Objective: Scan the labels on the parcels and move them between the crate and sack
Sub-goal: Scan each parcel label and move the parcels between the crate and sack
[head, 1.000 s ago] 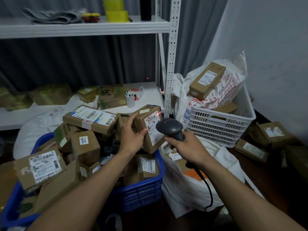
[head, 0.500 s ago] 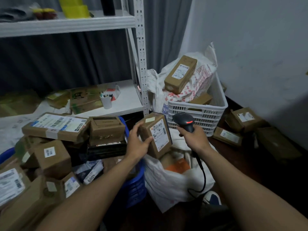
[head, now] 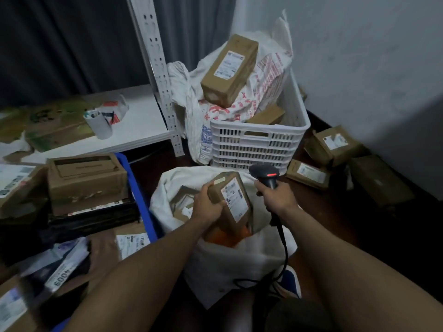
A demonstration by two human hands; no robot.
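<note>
My left hand [head: 208, 206] grips a small cardboard parcel [head: 236, 202] with a white label, holding it tilted inside the mouth of the white sack [head: 239, 262] on the floor. Other parcels and something orange lie in the sack under it. My right hand [head: 275, 195] grips the black barcode scanner [head: 265, 173] just right of the parcel, its red light lit and its cable hanging down. The blue crate [head: 141, 200], heaped with cardboard parcels, stands at the left.
A white slotted crate [head: 259, 144] behind the sack holds a printed bag and a long box [head: 230, 70]. Loose parcels [head: 335, 144] lie on the dark floor by the right wall. A white shelf [head: 134, 125] with a cup stands at the left behind a metal upright [head: 160, 75].
The parcel went from above the blue crate rightward and down into the sack's mouth. The scanner hand moved right with it. The view swung right and down.
</note>
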